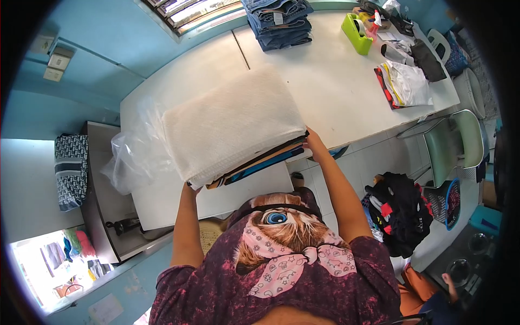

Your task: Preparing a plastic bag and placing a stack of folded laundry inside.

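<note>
A folded cream towel or blanket [235, 122] lies on top of several folded dark, orange and blue cloths [260, 162], at the near edge of the white table [333, 109]. My left hand [192, 189] grips the stack's near left corner, its fingers mostly hidden under the cloth. At the right end, my right hand [312, 143] holds the edge of the stack, thumb side showing. Against the left side of the stack lies a crumpled clear plastic bag [134, 158].
Folded jeans [280, 28] are piled by the window. A green tape dispenser [356, 34], a spray bottle [374, 25] and folded white clothes [408, 83] occupy the right side. Beyond stand a green chair [445, 146] and a heaped laundry basket [400, 215]. Another person's hand [449, 284] shows lower right.
</note>
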A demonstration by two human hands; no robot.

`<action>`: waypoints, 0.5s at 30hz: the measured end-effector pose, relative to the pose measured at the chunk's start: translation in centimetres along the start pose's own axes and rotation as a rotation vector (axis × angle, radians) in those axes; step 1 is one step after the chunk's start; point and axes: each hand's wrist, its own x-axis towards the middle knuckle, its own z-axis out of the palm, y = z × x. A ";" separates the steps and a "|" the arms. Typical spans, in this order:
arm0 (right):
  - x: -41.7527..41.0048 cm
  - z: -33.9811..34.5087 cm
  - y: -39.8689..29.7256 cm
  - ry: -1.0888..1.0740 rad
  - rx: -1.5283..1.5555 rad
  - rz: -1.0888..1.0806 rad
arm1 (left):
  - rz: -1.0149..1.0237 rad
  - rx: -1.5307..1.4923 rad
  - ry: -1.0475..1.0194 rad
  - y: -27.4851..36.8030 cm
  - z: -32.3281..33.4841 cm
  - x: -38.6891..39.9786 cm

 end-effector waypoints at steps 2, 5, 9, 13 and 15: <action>0.5 0.3 -0.5 -0.021 -0.061 0.079 | 0.001 0.014 0.010 0.4 0.1 -0.3; 1.1 0.4 -1.3 -0.091 0.001 0.066 | 0.003 0.029 0.013 1.2 0.4 0.1; 1.8 0.8 -3.5 -0.129 -0.054 0.106 | 0.010 0.054 0.009 2.4 0.9 1.3; 2.6 1.6 -5.1 -0.250 -0.034 0.114 | 0.010 0.048 0.007 2.7 1.7 1.8; 3.2 2.1 -5.2 -0.236 0.039 0.182 | 0.008 0.038 0.008 2.6 2.0 1.8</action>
